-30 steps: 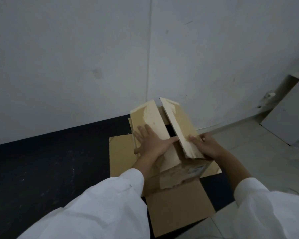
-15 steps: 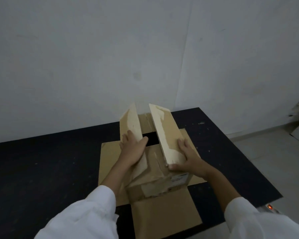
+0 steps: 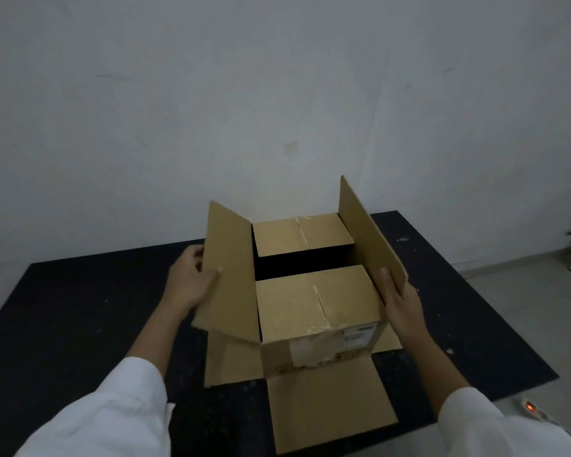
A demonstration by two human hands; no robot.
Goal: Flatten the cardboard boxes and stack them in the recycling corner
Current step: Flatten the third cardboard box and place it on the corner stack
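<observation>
A brown cardboard box (image 3: 314,311) stands on a black mat (image 3: 80,324), with bottom flaps spread flat under it. Its two long top flaps are swung outward and up. My left hand (image 3: 188,282) grips the outer edge of the left flap (image 3: 231,275). My right hand (image 3: 399,301) holds the right flap (image 3: 370,235) near its front end. Two short flaps lie folded inward, with a dark gap (image 3: 304,262) between them. A white label (image 3: 356,338) is on the box's front face.
A white wall (image 3: 277,94) rises right behind the mat. Pale floor tiles (image 3: 524,308) lie to the right. A small device with an orange light (image 3: 529,407) sits on the floor at the mat's front right corner.
Both hands have pulled the two long top flaps apart from nearly upright to spread wide, which bared the short inner flaps. The view has shifted, so the box sits more centred.
</observation>
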